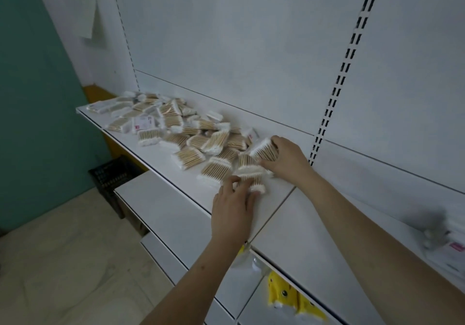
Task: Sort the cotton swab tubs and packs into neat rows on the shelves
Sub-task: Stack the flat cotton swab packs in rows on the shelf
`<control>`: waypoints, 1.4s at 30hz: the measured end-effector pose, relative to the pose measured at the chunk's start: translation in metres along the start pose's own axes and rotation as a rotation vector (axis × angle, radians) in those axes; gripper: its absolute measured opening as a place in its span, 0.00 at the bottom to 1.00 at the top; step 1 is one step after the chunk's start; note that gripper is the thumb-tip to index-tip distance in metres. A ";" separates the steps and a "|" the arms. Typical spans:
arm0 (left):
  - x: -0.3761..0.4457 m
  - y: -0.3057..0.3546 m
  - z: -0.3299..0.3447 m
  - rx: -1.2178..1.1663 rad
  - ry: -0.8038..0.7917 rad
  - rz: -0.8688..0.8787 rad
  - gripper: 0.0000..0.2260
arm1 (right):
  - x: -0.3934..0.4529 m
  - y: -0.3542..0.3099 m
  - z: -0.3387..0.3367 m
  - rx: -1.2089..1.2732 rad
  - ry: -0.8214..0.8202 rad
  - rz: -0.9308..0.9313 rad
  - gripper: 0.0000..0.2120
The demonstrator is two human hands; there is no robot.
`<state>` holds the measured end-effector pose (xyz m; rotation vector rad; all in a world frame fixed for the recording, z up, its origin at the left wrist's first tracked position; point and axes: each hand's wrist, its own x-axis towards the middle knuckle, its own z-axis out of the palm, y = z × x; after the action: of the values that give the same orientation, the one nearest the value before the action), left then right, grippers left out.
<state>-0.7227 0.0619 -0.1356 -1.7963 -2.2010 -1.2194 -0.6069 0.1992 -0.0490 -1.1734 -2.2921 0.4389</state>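
Top shelf [297, 226], white, seam just right of both hands. Loose heap of swab packs [181, 135] spreads from the far left end toward the hands; no rows formed in that heap. Right hand [286, 158] grips one pack [263, 149] at the heap's near edge, close to the back panel [251, 47], fingers curled over its top, thumb underneath; the sticks run roughly from back-left to front-right, cotton tips toward the heap. Left hand [232, 211] sits nearer the shelf's front edge, fingertips pinching the cotton end of a second pack [251, 173], which touches the first. Judgement: the heap lies to the left of both hands and bare shelf to the right, so the row probably starts at the seam. A blurred carton [450, 249] sits far right.
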 end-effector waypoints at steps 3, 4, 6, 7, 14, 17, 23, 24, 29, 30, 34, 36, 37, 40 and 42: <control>-0.002 0.004 -0.003 -0.078 0.049 -0.010 0.14 | -0.014 -0.002 -0.013 0.176 0.071 0.104 0.17; -0.003 0.006 -0.004 -0.112 0.059 -0.027 0.15 | -0.017 -0.002 -0.016 0.247 0.074 0.140 0.16; -0.005 0.010 -0.008 -0.146 0.059 -0.063 0.14 | -0.024 0.001 -0.022 0.387 0.064 0.173 0.13; -0.005 0.011 -0.010 -0.157 0.048 -0.075 0.14 | -0.027 0.003 -0.025 0.442 0.065 0.186 0.12; 0.013 0.041 -0.028 -0.810 -0.033 -0.471 0.14 | -0.061 0.011 -0.046 0.849 0.057 0.252 0.12; 0.022 0.058 -0.025 -1.026 -0.063 -0.635 0.14 | -0.079 0.013 -0.065 0.916 0.159 0.356 0.10; 0.022 0.102 -0.008 -1.195 -0.297 -0.707 0.21 | -0.112 0.039 -0.115 0.914 0.199 0.444 0.34; 0.022 0.111 -0.003 -1.250 -0.365 -0.721 0.20 | -0.120 0.042 -0.125 0.951 0.237 0.462 0.32; 0.012 0.152 0.019 -1.364 -0.698 -0.606 0.08 | -0.173 0.053 -0.171 0.994 0.379 0.591 0.32; 0.009 0.160 0.022 -1.376 -0.748 -0.582 0.08 | -0.183 0.054 -0.180 0.951 0.405 0.639 0.35; 0.001 0.190 0.035 -1.306 -0.890 -0.474 0.11 | -0.229 0.065 -0.211 0.774 0.477 0.616 0.17; -0.003 0.205 0.041 -1.286 -0.944 -0.425 0.14 | -0.252 0.066 -0.224 0.641 0.499 0.635 0.14; -0.006 0.212 0.044 -1.300 -0.970 -0.405 0.16 | -0.262 0.068 -0.229 0.547 0.509 0.656 0.14; -0.011 0.229 0.049 -1.301 -1.032 -0.324 0.17 | -0.279 0.083 -0.236 0.228 0.575 0.686 0.15; -0.014 0.238 0.053 -1.269 -1.034 -0.313 0.13 | -0.284 0.091 -0.239 0.098 0.601 0.697 0.14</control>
<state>-0.4938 0.0852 -0.0525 -3.1499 -2.2571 -2.6073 -0.2697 0.0299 0.0130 -1.7526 -1.3094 0.3657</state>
